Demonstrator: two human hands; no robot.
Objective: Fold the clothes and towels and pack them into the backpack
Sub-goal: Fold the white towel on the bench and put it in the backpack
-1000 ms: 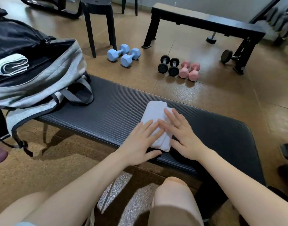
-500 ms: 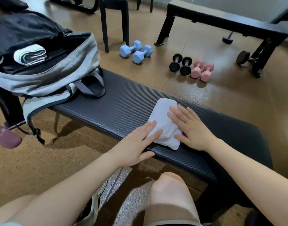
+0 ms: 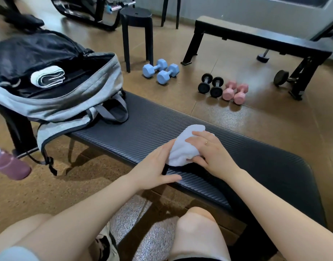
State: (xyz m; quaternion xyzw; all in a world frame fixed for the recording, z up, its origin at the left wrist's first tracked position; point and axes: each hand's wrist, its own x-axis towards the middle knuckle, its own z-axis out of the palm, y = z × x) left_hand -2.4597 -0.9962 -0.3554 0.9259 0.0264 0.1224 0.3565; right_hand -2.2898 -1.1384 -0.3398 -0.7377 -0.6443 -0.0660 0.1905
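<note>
I am gripping the folded white towel (image 3: 182, 147) with both my left hand (image 3: 158, 166) and right hand (image 3: 211, 153) at the bench's (image 3: 256, 166) near edge; one rolled towel (image 3: 48, 77) is already lying in the backpack (image 3: 82, 102).

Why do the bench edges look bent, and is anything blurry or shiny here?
Head view: the wide-angle lens bows the padded bench and stretches the forearms near the frame edge; the bottle and bag top at the left are smeared; the floor shows soft glare beside the pink dumbbells; the white towel stays sharp.
</note>
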